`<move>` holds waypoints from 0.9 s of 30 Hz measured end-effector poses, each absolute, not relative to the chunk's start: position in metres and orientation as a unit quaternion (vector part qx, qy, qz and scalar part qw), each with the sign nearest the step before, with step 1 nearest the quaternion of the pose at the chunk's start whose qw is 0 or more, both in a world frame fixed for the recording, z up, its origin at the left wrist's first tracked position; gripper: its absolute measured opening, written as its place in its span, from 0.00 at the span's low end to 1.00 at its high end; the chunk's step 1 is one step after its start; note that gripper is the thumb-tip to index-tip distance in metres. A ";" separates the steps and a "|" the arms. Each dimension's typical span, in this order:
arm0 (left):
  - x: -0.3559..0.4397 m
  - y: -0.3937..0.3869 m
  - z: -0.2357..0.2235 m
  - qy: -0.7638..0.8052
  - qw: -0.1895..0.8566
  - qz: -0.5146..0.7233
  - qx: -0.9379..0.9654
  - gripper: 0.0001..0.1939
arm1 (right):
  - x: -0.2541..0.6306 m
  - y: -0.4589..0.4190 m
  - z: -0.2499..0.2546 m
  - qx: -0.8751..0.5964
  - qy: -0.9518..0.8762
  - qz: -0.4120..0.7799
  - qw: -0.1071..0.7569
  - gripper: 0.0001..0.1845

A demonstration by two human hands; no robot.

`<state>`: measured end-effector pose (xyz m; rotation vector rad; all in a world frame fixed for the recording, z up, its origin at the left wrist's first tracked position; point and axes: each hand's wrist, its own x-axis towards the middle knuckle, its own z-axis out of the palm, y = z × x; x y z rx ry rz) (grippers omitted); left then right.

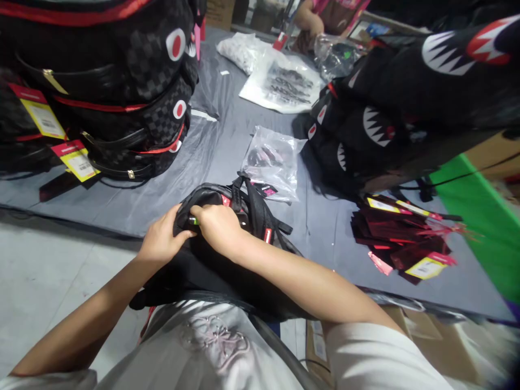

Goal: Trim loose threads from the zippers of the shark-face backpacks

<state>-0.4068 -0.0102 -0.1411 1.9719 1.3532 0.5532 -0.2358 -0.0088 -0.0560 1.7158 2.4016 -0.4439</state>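
Observation:
A black backpack (190,268) lies at the table's front edge against my body, its top and straps turned away from me. My left hand (162,236) is closed on the left edge of its fabric, thumb towards the right hand. My right hand (219,228) is bent over the top of the bag, fingers curled round a slim dark object (193,221) with a bright green part. Most of that object is hidden by the hand, so its kind does not show. Just beyond the bag is a clear plastic bag (276,160) with small dark and pink items.
Stacked black backpacks (134,70) with yellow tags stand at left; more shark-mouth backpacks (365,124) stand at right. A pile of dark red tags (390,233) lies right. Farther back are a white plastic bag (260,89) and another person's arm (309,20).

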 end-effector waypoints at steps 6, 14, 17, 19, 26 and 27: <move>-0.410 -0.013 -0.135 0.575 0.320 0.171 0.734 0.29 | -0.215 -0.029 -0.037 0.528 0.825 -0.122 0.159 0.13; -0.404 -0.010 -0.139 0.596 0.318 0.131 0.725 0.30 | -0.165 -0.057 -0.034 0.556 0.780 -0.074 0.276 0.12; -0.401 -0.011 -0.138 0.603 0.316 0.132 0.721 0.30 | -0.165 -0.058 -0.036 0.564 0.783 -0.067 0.253 0.12; -0.400 -0.013 -0.137 0.610 0.317 0.139 0.712 0.30 | -0.158 -0.058 -0.033 0.549 0.809 -0.074 0.196 0.12; -0.404 -0.011 -0.140 0.600 0.421 0.160 0.661 0.33 | -0.037 -0.005 -0.058 0.781 0.615 0.037 -0.106 0.21; -0.403 -0.010 -0.142 0.590 0.436 0.159 0.660 0.32 | -0.018 0.008 -0.070 0.798 0.594 0.039 -0.094 0.20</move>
